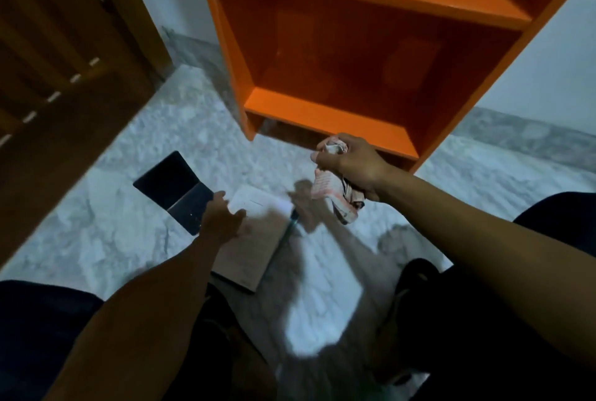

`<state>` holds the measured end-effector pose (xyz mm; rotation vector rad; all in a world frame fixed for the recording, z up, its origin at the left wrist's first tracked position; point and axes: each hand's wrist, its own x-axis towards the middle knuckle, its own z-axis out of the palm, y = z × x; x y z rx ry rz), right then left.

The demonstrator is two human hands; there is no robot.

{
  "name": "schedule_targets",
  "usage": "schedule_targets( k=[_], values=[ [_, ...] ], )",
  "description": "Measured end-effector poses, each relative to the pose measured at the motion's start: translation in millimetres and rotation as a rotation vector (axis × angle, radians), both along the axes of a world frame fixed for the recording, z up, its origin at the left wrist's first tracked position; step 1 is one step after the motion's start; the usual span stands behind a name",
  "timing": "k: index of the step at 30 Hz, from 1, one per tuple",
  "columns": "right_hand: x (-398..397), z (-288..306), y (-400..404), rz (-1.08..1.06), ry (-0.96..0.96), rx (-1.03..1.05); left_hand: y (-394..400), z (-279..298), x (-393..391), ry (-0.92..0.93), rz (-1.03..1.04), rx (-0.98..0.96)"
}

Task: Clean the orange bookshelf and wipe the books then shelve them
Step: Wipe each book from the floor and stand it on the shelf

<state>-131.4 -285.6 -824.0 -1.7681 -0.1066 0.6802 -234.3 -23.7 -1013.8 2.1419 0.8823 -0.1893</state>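
We look down at the orange bookshelf (pixel 354 78), and we take it as our landmark. Its lower compartment stands open in front of us, and we see no books inside it from this angle; the shelf board above it is bare orange too.

Just in front of the bookshelf's bottom edge, our right hand (pixel 351 165) is closed in a fist around a crumpled cloth (pixel 332 194), white with pinkish-red markings. The cloth bulges out above the thumb and hangs below the palm. We cannot read any print on it; the pattern is too blurred.

Further out from the bookshelf, on the marbled floor (pixel 145 149), lie the books. A dark navy book (pixel 175 189) sits to the left of the shelf's front corner, flat, with a faint line across its cover. No title shows. Beside it, nearer to us, lies a pale book (pixel 254 239), a light cover with a small faint mark near its top, too blurred to read. A thin pen-like thing (pixel 292 223) lies along its right edge.

Our left hand (pixel 224 218) reaches over the gap between these two books, fingers spread, thumb out toward the pale one. Whether it touches either book we cannot tell; motion blur smears it.

Left of the bookshelf stands a brown wooden door (pixel 64 62). Our dark trouser knees frame the bottom of the view.
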Motion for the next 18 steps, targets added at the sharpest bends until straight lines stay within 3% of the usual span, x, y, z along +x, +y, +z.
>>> schedule_targets(
  k=[7, 15, 18],
  values=[
    [7.2, -22.0, 3.3, -0.021, 0.010, -0.030, 6.3, -43.9, -9.5, 0.249, -0.040, 0.082],
    [11.6, -37.8, 8.6, -0.044, 0.050, -0.041, 20.6, -53.8, 1.7, 0.282, -0.067, 0.025],
    [15.1, -39.5, 7.9, -0.128, 0.207, 0.071, 23.3, -47.4, 3.4, 0.309, -0.118, 0.068]
  ],
)
